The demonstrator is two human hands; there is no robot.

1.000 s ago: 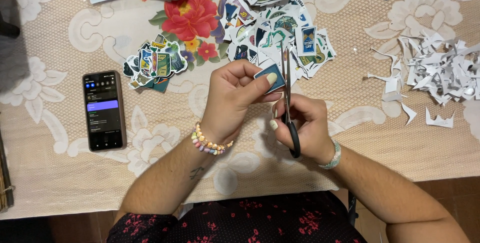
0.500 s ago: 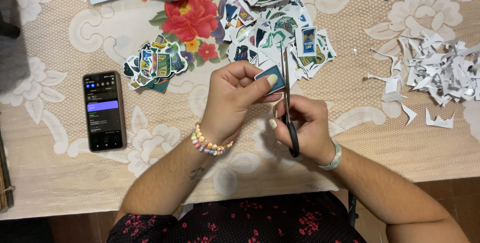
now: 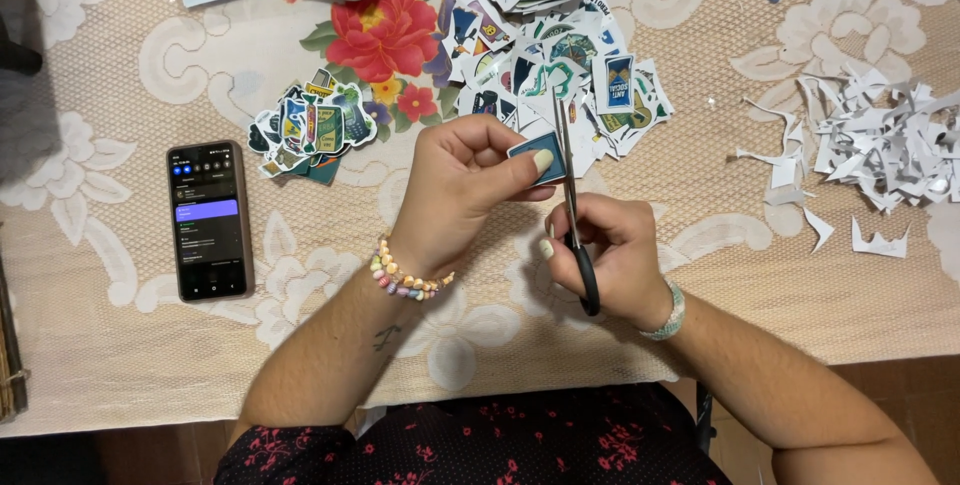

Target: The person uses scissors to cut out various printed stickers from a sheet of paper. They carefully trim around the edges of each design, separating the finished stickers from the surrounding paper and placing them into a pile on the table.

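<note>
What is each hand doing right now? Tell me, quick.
Left hand: closed, pinching a small blue sticker.
Right hand: closed around black-handled scissors.

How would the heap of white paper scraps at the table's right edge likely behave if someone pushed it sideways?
The white paper scraps look thin and curled, so they are probably very light and floppy. They lie loosely, with stray bits apart from the heap, so a push would likely scatter them rather than move them together. The lace tablecloth may snag some.
</note>
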